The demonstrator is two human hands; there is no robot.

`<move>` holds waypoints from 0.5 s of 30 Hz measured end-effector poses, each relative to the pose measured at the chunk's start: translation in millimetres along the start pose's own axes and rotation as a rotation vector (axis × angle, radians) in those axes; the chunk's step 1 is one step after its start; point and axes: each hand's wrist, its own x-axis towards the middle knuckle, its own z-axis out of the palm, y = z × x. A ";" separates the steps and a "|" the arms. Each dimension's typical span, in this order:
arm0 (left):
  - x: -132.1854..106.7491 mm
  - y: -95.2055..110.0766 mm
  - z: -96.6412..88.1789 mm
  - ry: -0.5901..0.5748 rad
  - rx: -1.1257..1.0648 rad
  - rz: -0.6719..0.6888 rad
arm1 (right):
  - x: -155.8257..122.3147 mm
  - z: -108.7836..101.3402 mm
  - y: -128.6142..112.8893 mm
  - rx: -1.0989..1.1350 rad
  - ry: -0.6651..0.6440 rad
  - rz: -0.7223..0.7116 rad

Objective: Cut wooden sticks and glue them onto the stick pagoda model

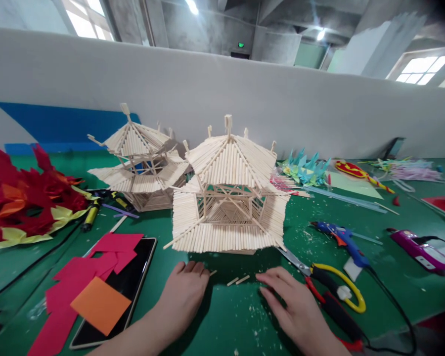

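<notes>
- Head view: we see the left hand (185, 294) and the right hand (294, 306) lying palm down on the green worktop (222, 326), well apart from each other.
- The left grip is loose, with the fingers together and pointing away from us, and it holds nothing. One tiny stick end lies just beside its fingertips.
- The right grip is wide and flat, with the fingers spread towards the left, and it is also empty.
- Between the two hands lie two short sticks (238, 280), side by side on the worktop. They touch neither hand.
- Just beyond the sticks and the hands stands the stick pavilion (228, 198), upright, with a two-tier roof of pale wooden sticks. Its lower eave is near the left fingertips.
- A second stick pavilion (141, 163) stands behind it to the left, close to the first.
- The scissors (335, 287), with yellow and red handles, lie just right of the right hand. Their blades point towards the first pavilion's corner.
- A blue glue gun (343, 240) lies further right, and a purple device (421, 249) lies beyond that.
- To the left of the left hand we find a dark tablet (131, 279), partly covered by pink paper pieces (92, 269) and an orange sheet (100, 304).
- A red and yellow paper flower (25, 198) lies at the far left.
- Pale stick crumbs are scattered over the worktop around both hands.
</notes>
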 end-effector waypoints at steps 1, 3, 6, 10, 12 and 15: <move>0.1 1.3 -2.4 0.007 -0.006 0.002 | 6.5 8.5 -0.3 -0.033 -0.040 0.023; 0.4 7.7 -6.2 0.020 -0.030 0.030 | 15.5 19.3 -1.7 -0.110 -0.095 0.046; 3.8 23.4 -6.2 0.032 -0.080 0.101 | 22.3 26.4 -4.1 -0.167 -0.147 0.044; 15.6 39.2 3.5 0.042 -0.109 0.145 | 25.2 31.2 -3.6 -0.221 -0.177 0.043; 21.7 41.7 9.9 0.054 -0.113 0.148 | 25.3 33.0 -1.7 -0.240 -0.186 0.035; 25.8 40.2 19.5 0.101 -0.126 0.125 | 24.7 34.4 1.7 -0.255 -0.170 0.019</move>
